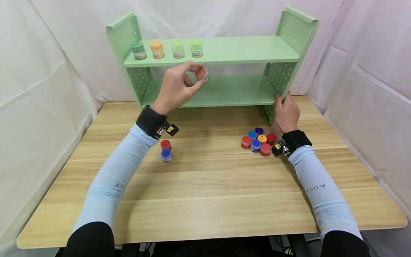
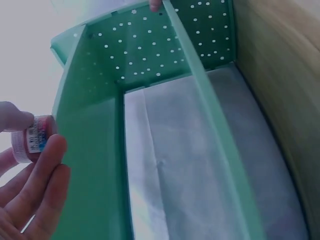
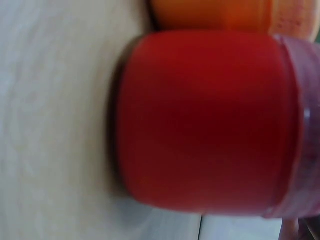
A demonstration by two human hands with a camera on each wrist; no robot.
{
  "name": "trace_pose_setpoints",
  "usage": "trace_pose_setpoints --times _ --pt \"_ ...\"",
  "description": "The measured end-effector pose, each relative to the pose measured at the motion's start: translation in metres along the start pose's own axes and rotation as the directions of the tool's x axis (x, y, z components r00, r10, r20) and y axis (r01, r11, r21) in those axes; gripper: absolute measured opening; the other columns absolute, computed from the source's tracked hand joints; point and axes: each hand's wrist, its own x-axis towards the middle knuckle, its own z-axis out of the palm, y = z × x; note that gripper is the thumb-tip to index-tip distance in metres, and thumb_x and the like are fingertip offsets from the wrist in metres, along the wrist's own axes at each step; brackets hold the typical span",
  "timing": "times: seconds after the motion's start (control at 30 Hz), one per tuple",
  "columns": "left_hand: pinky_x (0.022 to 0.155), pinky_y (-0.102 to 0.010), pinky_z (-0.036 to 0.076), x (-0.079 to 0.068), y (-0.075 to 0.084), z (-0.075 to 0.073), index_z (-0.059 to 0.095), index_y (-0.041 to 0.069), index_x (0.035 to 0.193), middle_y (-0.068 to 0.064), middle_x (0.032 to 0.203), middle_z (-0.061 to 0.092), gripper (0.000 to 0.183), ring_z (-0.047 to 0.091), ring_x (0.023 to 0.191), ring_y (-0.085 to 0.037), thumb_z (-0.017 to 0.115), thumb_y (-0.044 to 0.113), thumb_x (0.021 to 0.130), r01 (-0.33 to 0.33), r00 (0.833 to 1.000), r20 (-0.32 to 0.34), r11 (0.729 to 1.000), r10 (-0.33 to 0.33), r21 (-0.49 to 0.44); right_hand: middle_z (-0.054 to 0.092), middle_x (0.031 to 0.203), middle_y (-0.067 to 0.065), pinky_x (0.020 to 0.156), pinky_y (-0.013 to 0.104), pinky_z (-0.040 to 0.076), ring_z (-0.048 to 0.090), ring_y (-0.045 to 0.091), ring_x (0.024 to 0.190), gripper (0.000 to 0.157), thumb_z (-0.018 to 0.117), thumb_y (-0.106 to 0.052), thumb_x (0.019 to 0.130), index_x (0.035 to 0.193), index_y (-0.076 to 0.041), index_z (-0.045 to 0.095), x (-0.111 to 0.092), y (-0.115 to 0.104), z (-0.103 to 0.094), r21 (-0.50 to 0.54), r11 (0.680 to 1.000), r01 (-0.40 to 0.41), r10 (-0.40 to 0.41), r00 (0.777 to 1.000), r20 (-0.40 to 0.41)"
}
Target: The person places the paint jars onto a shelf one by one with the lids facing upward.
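Cloth [image 1: 38, 71] hangs in pale folds behind and to both sides of a wood-grained surface [image 1: 205, 192]. At the far side of the surface stands a green two-tier shelf [image 1: 231, 91] with perforated ends. Two light blue sleeves [image 1: 109, 185] reach toward it. The right hand [image 1: 287, 112] grips the front edge of the shelf's right end, thumb to the inner side, fingers to the outer. The left hand [image 1: 179, 84], thumb and fingers bent together, pinches a reddish jar [image 1: 201, 73] in the air before the shelf, below the upper board [image 1: 240, 49] as the head view shows it. Seven jars [image 1: 255, 145], red, blue and yellow, cluster near the right wrist. Four jars [image 1: 177, 49], dark green, orange and two light green, line the upper board's left half. A red jar [image 1: 166, 144] and a blue jar [image 1: 166, 155] stand close together near the left forearm.
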Motion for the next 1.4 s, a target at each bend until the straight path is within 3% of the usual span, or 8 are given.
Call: trace_pose_setpoints --times 0.23,0.4,0.5,0.7,0.83,1.13,1.4 --pt "0.060 -0.023 0.043 0.028 0.014 -0.001 0.066 0.011 0.119 0.005 0.106 0.067 0.039 0.054 0.055 0.000 0.066 0.033 0.086 -0.029 0.997 -0.073 0.998 0.033 0.063 0.056 0.083 0.017 0.061 0.042 0.036 0.054 0.032 0.073 0.052 0.029 -0.042 0.102 0.122 0.000 0.050 0.001 0.000 -0.002 0.001 1.000 -0.002 0.002 1.000 0.002" --pt "0.058 -0.020 0.041 0.047 0.020 0.004 0.063 0.012 0.123 0.005 0.106 0.067 0.042 0.056 0.059 0.000 0.062 0.036 0.088 0.007 0.999 -0.042 0.987 0.000 0.161 0.055 0.082 0.016 0.061 0.041 0.035 0.053 0.031 0.072 0.051 0.029 -0.042 0.102 0.121 0.000 0.051 0.001 -0.002 -0.003 0.006 1.000 -0.003 0.003 1.000 -0.004" --pt "0.054 -0.021 0.034 0.054 0.021 0.006 0.061 0.015 0.122 0.006 0.104 0.068 0.038 0.052 0.058 -0.003 0.058 0.036 0.090 0.041 0.999 -0.019 0.970 -0.038 0.239 0.055 0.082 0.015 0.060 0.040 0.035 0.052 0.031 0.071 0.051 0.029 -0.042 0.102 0.121 0.000 0.051 -0.001 -0.002 -0.001 0.014 1.000 -0.003 0.003 1.000 -0.003" --pt "0.050 -0.024 0.025 0.057 0.020 0.008 0.060 0.016 0.105 0.012 0.099 0.066 0.021 0.041 0.057 -0.009 0.054 0.032 0.093 0.053 0.998 0.009 0.946 -0.059 0.321 0.055 0.083 0.016 0.061 0.041 0.035 0.052 0.031 0.072 0.050 0.029 -0.042 0.102 0.119 0.000 0.052 -0.002 -0.004 0.000 0.010 1.000 0.004 -0.004 1.000 0.002" --pt "0.050 -0.025 0.025 0.058 0.020 0.007 0.062 0.017 0.108 0.011 0.102 0.065 0.023 0.037 0.058 -0.011 0.054 0.032 0.093 0.051 0.998 0.027 0.939 -0.064 0.341 0.055 0.082 0.016 0.061 0.041 0.035 0.053 0.032 0.072 0.051 0.029 -0.041 0.102 0.122 0.000 0.051 -0.001 -0.005 0.000 0.006 1.000 0.001 -0.001 1.000 0.003" --pt "0.054 -0.025 0.034 0.059 0.022 0.006 0.066 0.022 0.119 0.010 0.117 0.062 0.034 0.055 0.078 -0.009 0.056 0.039 0.091 0.103 0.989 0.053 0.907 -0.136 0.408 0.055 0.081 0.016 0.061 0.045 0.036 0.053 0.033 0.072 0.051 0.029 -0.042 0.102 0.122 0.000 0.051 -0.001 -0.005 0.000 -0.005 1.000 0.007 -0.007 1.000 -0.006" --pt "0.047 -0.028 0.026 0.068 0.025 0.008 0.068 0.029 0.114 0.017 0.106 0.065 0.028 0.041 0.056 -0.009 0.052 0.039 0.094 0.093 0.985 0.083 0.866 -0.153 0.492 0.056 0.083 0.018 0.063 0.051 0.038 0.054 0.036 0.074 0.049 0.031 -0.042 0.102 0.116 0.000 0.052 -0.001 -0.005 0.001 0.001 1.000 0.013 -0.013 1.000 -0.019"
